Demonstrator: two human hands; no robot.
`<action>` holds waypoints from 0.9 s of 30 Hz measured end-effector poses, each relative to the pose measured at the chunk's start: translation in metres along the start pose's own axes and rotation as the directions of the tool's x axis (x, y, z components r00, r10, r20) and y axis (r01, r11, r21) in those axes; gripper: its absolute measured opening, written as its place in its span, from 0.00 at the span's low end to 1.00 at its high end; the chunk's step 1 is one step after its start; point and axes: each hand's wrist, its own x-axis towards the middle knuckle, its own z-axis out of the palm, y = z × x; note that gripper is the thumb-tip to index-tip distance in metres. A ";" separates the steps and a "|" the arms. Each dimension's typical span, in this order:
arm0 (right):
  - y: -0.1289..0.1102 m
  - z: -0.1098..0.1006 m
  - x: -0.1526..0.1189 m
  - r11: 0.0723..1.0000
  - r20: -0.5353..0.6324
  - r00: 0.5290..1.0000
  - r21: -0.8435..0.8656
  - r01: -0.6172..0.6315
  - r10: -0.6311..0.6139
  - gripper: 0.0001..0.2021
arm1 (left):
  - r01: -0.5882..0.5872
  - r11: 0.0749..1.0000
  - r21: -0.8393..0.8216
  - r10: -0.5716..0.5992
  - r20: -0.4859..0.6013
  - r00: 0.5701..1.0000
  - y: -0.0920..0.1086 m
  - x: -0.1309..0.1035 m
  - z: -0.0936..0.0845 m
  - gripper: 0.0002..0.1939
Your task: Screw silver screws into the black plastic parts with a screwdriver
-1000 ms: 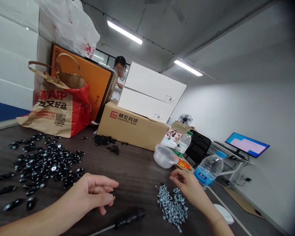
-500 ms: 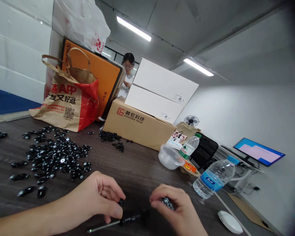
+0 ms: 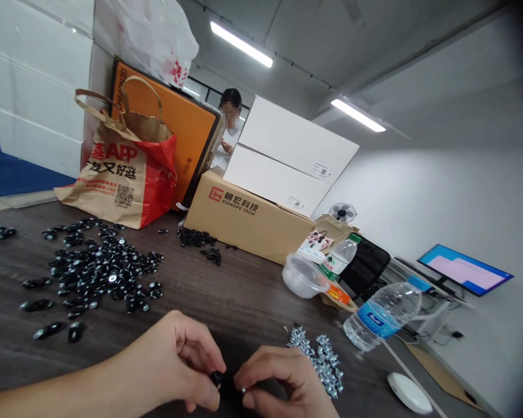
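Observation:
Between the thumb and fingers of my left hand [image 3: 185, 366] is a small black plastic part [image 3: 217, 378]. Close by on the right, my right hand [image 3: 283, 374] pinches a small silver screw [image 3: 243, 391], with only its tip end showing. A narrow gap separates the two hands. Beside and behind my right hand lies a pile of silver screws [image 3: 328, 363], partly covered by that hand. A large heap of black plastic parts with shiny metal centres [image 3: 100, 270] spreads over the dark table on the left.
Smaller black pieces [image 3: 196, 237] lie before a cardboard box [image 3: 248, 223]. A paper bag [image 3: 122, 168] stands at the back left. To the right are a plastic tub [image 3: 304, 276], a water bottle [image 3: 381, 313] and a white mouse-like object [image 3: 408, 393]. A person [image 3: 229, 139] is behind the boxes.
My right hand has moved left and down from the screw pile, bringing a screw towards the black part. The screwdriver seen below my hands earlier is out of sight; the view has shifted slightly.

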 end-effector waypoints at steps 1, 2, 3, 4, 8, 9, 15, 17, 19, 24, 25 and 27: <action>0.000 0.001 0.000 1.000 0.007 1.000 0.019 0.009 -0.009 0.03 | -0.003 1.000 -0.002 0.003 -0.005 1.000 -0.002 0.000 0.000 0.14; -0.001 0.001 0.000 0.999 0.011 1.000 0.043 0.015 -0.015 0.03 | -0.006 1.000 -0.003 0.006 -0.009 1.000 -0.002 0.000 0.000 0.13; -0.001 0.002 0.001 0.997 0.009 1.000 0.069 0.021 -0.021 0.03 | -0.003 1.000 -0.007 0.003 -0.013 1.000 -0.001 -0.001 0.001 0.13; -0.002 0.003 0.001 0.995 -0.001 1.000 0.096 0.029 -0.029 0.04 | 0.009 1.000 -0.015 -0.009 -0.019 1.000 0.000 -0.003 0.003 0.13; -0.007 0.009 0.001 0.977 -0.059 0.995 0.192 0.090 -0.080 0.08 | 0.088 0.996 0.023 -0.086 -0.081 0.993 0.012 -0.014 0.013 0.14; -0.008 0.010 0.001 0.971 -0.069 0.994 0.216 0.102 -0.089 0.08 | 0.113 0.992 0.053 -0.107 -0.104 0.989 0.014 -0.015 0.015 0.15; -0.004 0.019 0.002 0.936 -0.049 0.997 0.344 0.071 -0.057 0.06 | 0.208 0.972 0.105 -0.190 -0.165 0.968 0.023 -0.015 0.022 0.14; -0.003 0.021 0.001 0.931 -0.059 0.997 0.360 0.060 -0.041 0.06 | 0.231 0.969 0.088 -0.212 -0.189 0.959 0.024 -0.016 0.024 0.14; -0.004 0.022 0.001 0.929 -0.067 0.997 0.366 0.055 -0.033 0.05 | 0.229 0.969 0.093 -0.205 -0.219 0.954 0.023 -0.018 0.026 0.14; -0.005 0.022 0.003 0.930 -0.078 0.997 0.363 0.050 -0.024 0.05 | 0.143 0.985 0.102 -0.114 -0.244 0.963 0.021 -0.024 0.029 0.14; -0.005 0.022 0.003 0.927 -0.078 0.997 0.372 0.046 -0.019 0.05 | 0.132 0.986 0.105 -0.103 -0.249 0.963 0.022 -0.024 0.030 0.14; -0.003 0.024 0.004 0.917 -0.083 0.996 0.398 0.040 -0.007 0.05 | 0.111 0.985 0.133 -0.078 -0.233 0.969 0.025 -0.026 0.030 0.13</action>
